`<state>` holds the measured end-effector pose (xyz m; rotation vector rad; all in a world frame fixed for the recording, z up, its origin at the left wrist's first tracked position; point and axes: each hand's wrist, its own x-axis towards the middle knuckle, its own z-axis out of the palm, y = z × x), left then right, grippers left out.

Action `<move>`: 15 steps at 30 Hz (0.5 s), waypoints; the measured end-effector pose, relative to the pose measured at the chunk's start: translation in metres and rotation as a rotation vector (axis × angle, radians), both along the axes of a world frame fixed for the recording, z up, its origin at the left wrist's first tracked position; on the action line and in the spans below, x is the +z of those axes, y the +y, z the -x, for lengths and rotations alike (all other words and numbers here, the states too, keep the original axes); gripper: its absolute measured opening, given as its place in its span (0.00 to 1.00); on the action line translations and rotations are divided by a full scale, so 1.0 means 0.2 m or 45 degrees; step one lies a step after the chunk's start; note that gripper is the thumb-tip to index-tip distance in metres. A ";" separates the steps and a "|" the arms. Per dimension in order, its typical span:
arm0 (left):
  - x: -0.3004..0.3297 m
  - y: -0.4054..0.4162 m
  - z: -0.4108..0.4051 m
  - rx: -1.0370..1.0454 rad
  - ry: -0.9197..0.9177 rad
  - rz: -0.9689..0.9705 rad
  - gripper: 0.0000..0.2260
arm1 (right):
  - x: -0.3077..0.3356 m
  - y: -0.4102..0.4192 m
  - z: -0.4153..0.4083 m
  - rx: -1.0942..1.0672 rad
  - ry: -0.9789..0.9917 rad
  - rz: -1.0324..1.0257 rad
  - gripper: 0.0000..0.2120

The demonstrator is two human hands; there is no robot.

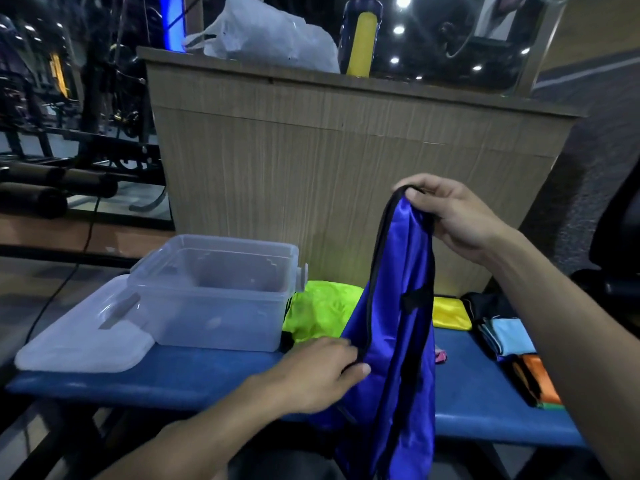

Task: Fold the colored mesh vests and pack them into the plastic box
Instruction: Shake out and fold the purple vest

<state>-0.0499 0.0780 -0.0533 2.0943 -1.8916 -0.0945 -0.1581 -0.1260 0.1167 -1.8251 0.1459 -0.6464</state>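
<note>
Right hand: raised above the right half of the bench, fingers and thumb curled over the black-bound top edge of a shiny royal-blue vest with black trim, pinching it so the cloth hangs in a long bunched drape. Left hand: lower, near the front edge of the bench, thumb and fingers closed on the black binding along the vest's left side. Blue vest: hangs between the two hands and trails past the front edge of the long blue padded bench; not yet flat, not yet folded. Step in hand, as judged: opening out the garment for its first fold. Advice: keep the top pinch firm, run the lower hand down the binding to find a matching corner, draw the cloth taut so the slippery fabric lies square, then lay it on the bare bench surface ahead. Clear rectangular plastic box: at the left end of the bench, open, apparently empty; its translucent lid lies against its left side. Crumpled neon-green vest: touching the box's right wall, behind the blue one. Folded yellow vest: near the back edge. Stack of folded light-blue, black and orange vests: right end.
</note>
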 end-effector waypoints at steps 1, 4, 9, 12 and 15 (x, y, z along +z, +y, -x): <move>-0.01 0.00 0.03 0.026 -0.023 0.059 0.16 | 0.00 0.01 0.00 -0.015 0.010 0.033 0.09; -0.04 -0.02 0.08 0.055 -0.038 0.279 0.14 | 0.01 0.03 0.00 -0.111 0.032 0.102 0.09; -0.03 -0.09 0.18 -0.071 -0.008 0.702 0.11 | -0.02 0.06 -0.02 -0.193 0.062 0.244 0.07; 0.00 -0.13 0.23 -0.113 -0.118 0.775 0.12 | -0.03 0.08 -0.02 -0.189 0.092 0.284 0.07; -0.01 -0.13 0.21 -0.050 0.080 0.839 0.09 | -0.02 0.08 -0.01 -0.183 0.067 0.265 0.07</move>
